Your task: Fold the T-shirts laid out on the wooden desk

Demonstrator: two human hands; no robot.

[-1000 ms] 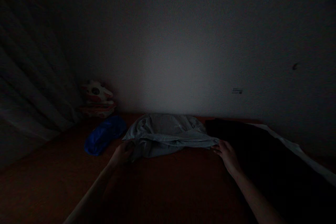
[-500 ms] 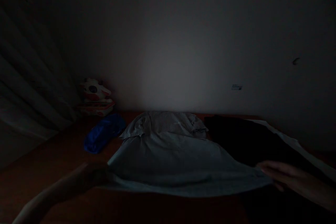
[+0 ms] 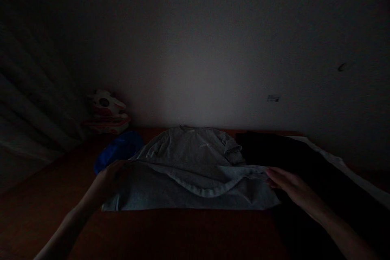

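Gray T-shirt (image 3: pixel 191 170) lay on the reddish-brown surface (image 3: pixel 183 235), collar toward the wall (image 3: pixel 198 69), bottom hem lifted and sagging between both hands. Left hand (image 3: pixel 113 171) held the hem's left end, arm in from lower left; fingers too dark to detail. Right hand (image 3: pixel 284 180) pinched the right end, narrow grip, forearm angled in from lower right. Blue item (image 3: pixel 118 148) sat just beyond left hand; black cloth (image 3: pixel 307 170) lay right of the shirt.
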